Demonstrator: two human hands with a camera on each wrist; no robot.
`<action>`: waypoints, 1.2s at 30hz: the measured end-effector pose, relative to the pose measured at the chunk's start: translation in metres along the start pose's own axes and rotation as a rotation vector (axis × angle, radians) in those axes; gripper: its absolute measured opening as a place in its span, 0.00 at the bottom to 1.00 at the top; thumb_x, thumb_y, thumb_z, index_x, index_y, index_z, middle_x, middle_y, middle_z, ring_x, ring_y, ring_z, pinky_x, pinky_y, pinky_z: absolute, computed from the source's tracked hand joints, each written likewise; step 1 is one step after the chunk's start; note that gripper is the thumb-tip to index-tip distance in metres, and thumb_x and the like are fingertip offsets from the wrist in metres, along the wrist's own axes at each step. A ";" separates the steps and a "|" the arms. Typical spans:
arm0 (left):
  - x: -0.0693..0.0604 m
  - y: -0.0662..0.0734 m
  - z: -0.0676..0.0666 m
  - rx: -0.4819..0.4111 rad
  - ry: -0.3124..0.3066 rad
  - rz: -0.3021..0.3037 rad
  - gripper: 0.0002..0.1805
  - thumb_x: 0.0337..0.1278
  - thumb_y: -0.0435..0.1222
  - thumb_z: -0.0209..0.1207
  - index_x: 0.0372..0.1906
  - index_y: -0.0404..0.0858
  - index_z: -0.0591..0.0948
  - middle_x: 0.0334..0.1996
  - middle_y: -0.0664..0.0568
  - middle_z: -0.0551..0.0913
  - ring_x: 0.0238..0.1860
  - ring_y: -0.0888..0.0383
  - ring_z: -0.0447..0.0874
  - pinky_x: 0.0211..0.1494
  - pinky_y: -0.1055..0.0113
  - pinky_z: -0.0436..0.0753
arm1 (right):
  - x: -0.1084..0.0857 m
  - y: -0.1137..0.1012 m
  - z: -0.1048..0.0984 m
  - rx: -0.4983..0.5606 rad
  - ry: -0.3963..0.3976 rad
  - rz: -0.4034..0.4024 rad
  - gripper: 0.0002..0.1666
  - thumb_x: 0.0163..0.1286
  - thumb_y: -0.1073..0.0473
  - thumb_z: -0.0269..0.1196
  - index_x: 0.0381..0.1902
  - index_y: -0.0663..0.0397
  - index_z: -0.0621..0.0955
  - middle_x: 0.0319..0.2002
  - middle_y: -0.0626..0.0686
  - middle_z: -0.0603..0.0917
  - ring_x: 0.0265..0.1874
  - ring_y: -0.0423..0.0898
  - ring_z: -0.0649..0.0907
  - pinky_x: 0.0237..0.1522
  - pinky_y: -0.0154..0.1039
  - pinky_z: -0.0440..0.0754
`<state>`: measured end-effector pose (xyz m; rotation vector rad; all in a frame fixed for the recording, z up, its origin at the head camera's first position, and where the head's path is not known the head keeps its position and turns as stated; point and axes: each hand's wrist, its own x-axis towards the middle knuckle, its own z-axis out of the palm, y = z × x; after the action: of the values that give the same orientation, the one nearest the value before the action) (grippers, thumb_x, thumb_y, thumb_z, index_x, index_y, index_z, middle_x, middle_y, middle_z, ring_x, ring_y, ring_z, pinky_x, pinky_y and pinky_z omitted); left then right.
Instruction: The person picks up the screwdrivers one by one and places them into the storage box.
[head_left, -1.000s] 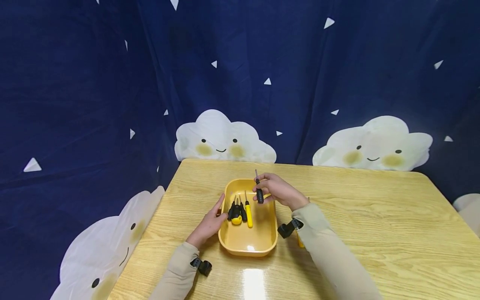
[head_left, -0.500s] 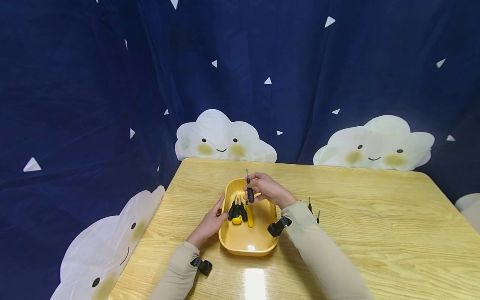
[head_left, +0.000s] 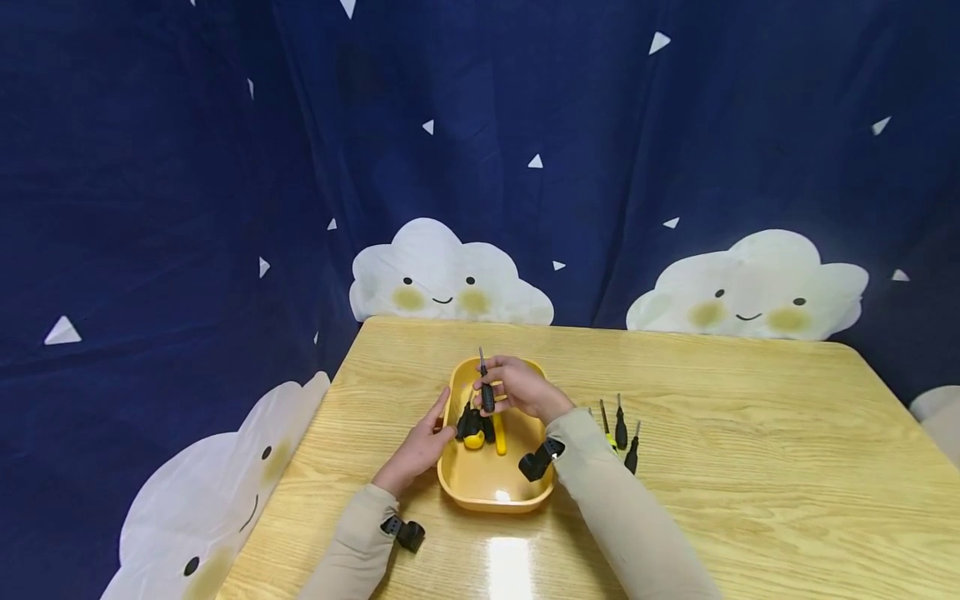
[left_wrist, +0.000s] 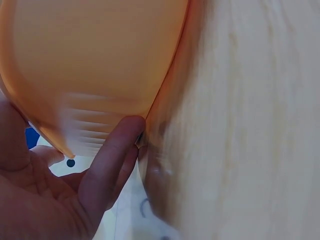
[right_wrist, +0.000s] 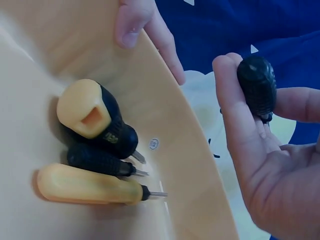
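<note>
- My right hand (head_left: 528, 390) pinches a black-handled screwdriver (head_left: 488, 397) between thumb and fingers, its metal shaft pointing to the far side.
- I hold that screwdriver above the far left part of the yellow plastic tub (head_left: 480, 489), over the tools there.
- My left hand (head_left: 416, 450) grips the tub's left wall, thumb over the rim on the inside, index finger along the outside.
- Inside the tub, toward the left, lies a stubby screwdriver (right_wrist: 92, 120) with a yellow and black handle.
- Just to its right lie a slim black screwdriver (right_wrist: 97, 160) and then a yellow-handled screwdriver (right_wrist: 90, 185), side by side.
- Just left of the stubby one is another black handle (head_left: 462, 423).
- On the wooden table (head_left: 750, 433), right of the tub, two dark screwdrivers (head_left: 621, 432) lie with shafts toward the far side.
- Beside them, my right sleeve (head_left: 622, 508) mostly hides another tool; its handle seems yellow-green.
- Beyond the far table edge hangs a dark blue curtain (head_left: 585, 125) with white triangles and clouds.
</note>
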<state>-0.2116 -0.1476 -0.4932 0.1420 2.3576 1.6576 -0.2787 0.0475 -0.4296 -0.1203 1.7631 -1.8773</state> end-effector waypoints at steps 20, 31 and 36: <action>-0.009 0.017 0.000 -0.030 -0.007 0.019 0.38 0.63 0.32 0.47 0.76 0.45 0.47 0.54 0.28 0.72 0.38 0.44 0.81 0.33 0.55 0.83 | 0.003 0.028 0.005 -0.113 0.026 0.037 0.23 0.66 0.69 0.47 0.58 0.74 0.63 0.45 0.71 0.75 0.29 0.54 0.84 0.29 0.48 0.84; 0.002 0.000 0.003 -0.005 0.026 -0.008 0.38 0.63 0.35 0.48 0.76 0.52 0.49 0.55 0.33 0.72 0.39 0.49 0.81 0.32 0.60 0.82 | 0.007 0.038 0.003 -0.242 0.106 0.079 0.19 0.64 0.70 0.48 0.52 0.73 0.67 0.34 0.62 0.78 0.23 0.51 0.83 0.19 0.41 0.82; 0.001 0.000 0.004 0.003 0.029 -0.004 0.38 0.63 0.35 0.48 0.76 0.53 0.49 0.55 0.33 0.73 0.39 0.49 0.81 0.32 0.60 0.82 | 0.006 0.038 0.004 -0.292 0.148 0.085 0.15 0.64 0.69 0.49 0.48 0.71 0.69 0.32 0.61 0.78 0.22 0.50 0.82 0.20 0.41 0.82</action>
<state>-0.2118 -0.1436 -0.4943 0.1139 2.3797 1.6658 -0.2696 0.0419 -0.4663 -0.0142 2.1020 -1.5956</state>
